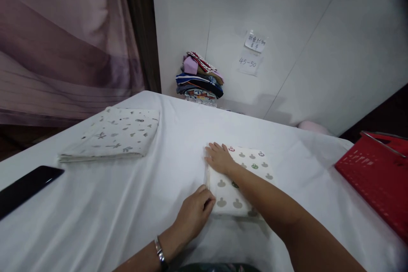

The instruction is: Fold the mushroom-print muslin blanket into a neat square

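Note:
A folded white cloth (pixel 228 193) with a mushroom-like print, mostly grey with a few red, purple and green ones, lies on the white-covered table. My right hand (pixel 219 159) rests flat on its far left corner, fingers spread, and the forearm crosses over the print. At the near left edge of the cloth, my left hand (pixel 196 210) is closed, with thumb and fingers pinched at the side of the fold. A metal bracelet (pixel 160 253) circles the left wrist.
Another folded printed cloth (pixel 117 134) lies at the left, near a black phone (pixel 30 185). On the right is a red bag-like item (pixel 376 174). Piled fabrics (pixel 200 78) stand beyond the far table edge against the wall. A pinkish curtain (pixel 63 42) hangs at left.

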Demonstrator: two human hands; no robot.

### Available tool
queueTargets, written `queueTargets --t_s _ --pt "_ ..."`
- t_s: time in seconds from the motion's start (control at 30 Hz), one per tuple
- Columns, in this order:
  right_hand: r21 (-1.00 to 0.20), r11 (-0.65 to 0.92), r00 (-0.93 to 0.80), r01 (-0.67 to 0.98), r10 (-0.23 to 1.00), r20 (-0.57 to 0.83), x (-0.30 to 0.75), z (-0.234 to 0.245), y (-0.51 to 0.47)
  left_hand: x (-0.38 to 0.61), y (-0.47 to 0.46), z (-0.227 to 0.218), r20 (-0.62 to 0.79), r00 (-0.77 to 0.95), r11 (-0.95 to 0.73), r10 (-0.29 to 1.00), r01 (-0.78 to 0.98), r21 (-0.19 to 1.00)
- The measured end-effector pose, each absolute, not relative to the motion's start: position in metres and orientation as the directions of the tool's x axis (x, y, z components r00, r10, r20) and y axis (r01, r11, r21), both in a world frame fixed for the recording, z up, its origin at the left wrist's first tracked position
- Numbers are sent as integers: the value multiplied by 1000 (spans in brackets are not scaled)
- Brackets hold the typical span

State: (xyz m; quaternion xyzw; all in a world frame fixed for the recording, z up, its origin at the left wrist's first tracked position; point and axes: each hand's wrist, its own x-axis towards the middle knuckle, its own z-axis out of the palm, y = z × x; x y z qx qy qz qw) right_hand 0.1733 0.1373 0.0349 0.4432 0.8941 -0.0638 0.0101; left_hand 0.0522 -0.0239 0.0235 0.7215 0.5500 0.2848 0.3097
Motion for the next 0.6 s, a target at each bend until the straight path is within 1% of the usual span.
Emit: queueTargets --t_s 0.13,0.2,0.3,0.37,0.43,0.5,0.6 --pt "-92 596 -603 798 795 -74 173 35 141 53 -23 26 59 237 -200 970 633 748" --pt "-117 592 -602 797 796 -72 173 37 141 53 -23 27 52 229 -189 972 631 752" --pt "-230 591 -621 773 779 -88 177 44 139 53 -23 26 53 196 -162 979 603 781" --pt "-309 567 -611 764 789 -65 186 49 138 53 -22 25 33 171 -128 985 580 804" --pt "-365 496 -537 788 843 -13 203 52 137 52 -22 24 2 157 -89 988 553 828" --pt "-409 401 -422 819 905 42 230 51 136 51 -21 24 -36 150 -47 988 513 857" --pt "-465 301 -280 833 953 115 283 45 132 50 -18 24 -95 145 24 985 427 904"
